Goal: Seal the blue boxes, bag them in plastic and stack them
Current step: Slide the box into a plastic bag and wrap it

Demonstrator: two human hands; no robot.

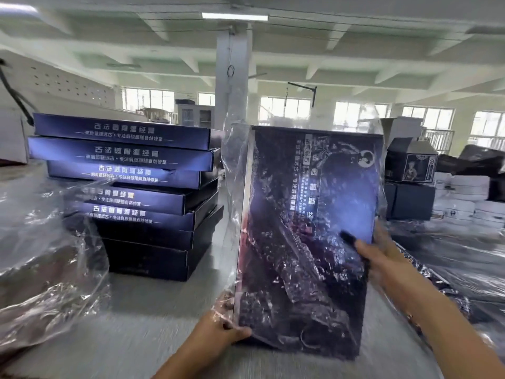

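Observation:
A flat blue box [306, 231] stands upright in front of me, wrapped in a clear plastic bag [237, 165] whose loose end sticks up above it. My left hand [224, 326] grips the box's lower left corner through the plastic. My right hand [374, 255] holds the right edge, thumb on the front face. A stack of several blue boxes [131, 192] with white lettering sits on the grey table [153, 318] to the left, unbagged.
Crumpled clear plastic bags [43, 258] lie at the left. More plastic and dark bagged items [448, 258] spread along the right. Black cartons [410, 165] and white boxes [464, 198] stand at the back right. A white pillar [232, 86] rises behind.

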